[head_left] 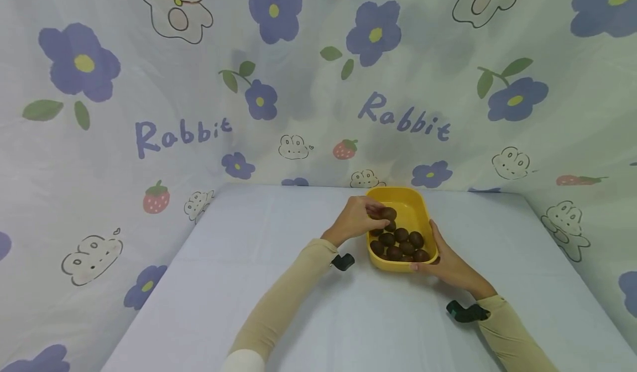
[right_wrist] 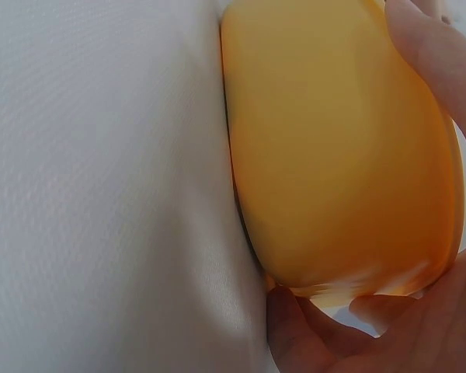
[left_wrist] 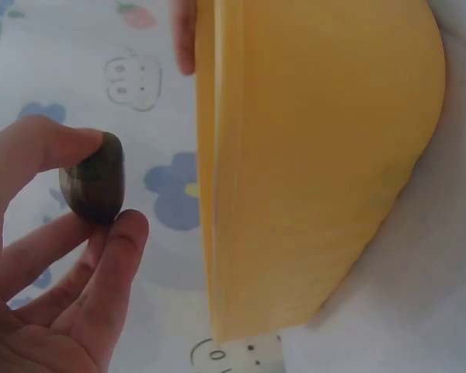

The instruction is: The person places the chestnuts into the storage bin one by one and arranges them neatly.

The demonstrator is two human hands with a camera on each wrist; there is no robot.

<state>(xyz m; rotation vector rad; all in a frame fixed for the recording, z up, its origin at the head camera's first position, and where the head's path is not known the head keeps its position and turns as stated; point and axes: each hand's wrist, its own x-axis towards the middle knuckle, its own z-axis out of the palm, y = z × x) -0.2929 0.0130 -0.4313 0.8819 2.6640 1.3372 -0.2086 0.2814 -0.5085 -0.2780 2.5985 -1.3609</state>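
A yellow tub (head_left: 407, 199) with rounded corners stands on the table, several dark brown oval pieces (head_left: 394, 253) gathered in its near half. Over its left side my left hand (head_left: 354, 217) pinches one such dark brown oval piece (left_wrist: 97, 183) between thumb and fingertips. In the left wrist view this piece is smooth and above the tub's rim. My right hand (head_left: 450, 264) grips the tub's near right corner, thumb at the near rim and fingers along the right side. The right wrist view shows fingertips (right_wrist: 291, 326) low against the tub wall (right_wrist: 326, 155).
A white-covered table (head_left: 278, 211) surrounds the tub. Behind it hangs a patterned cloth (head_left: 308, 95) with flowers and rabbits. Small dark wrist-worn devices (head_left: 468, 311) sit on both sleeves.
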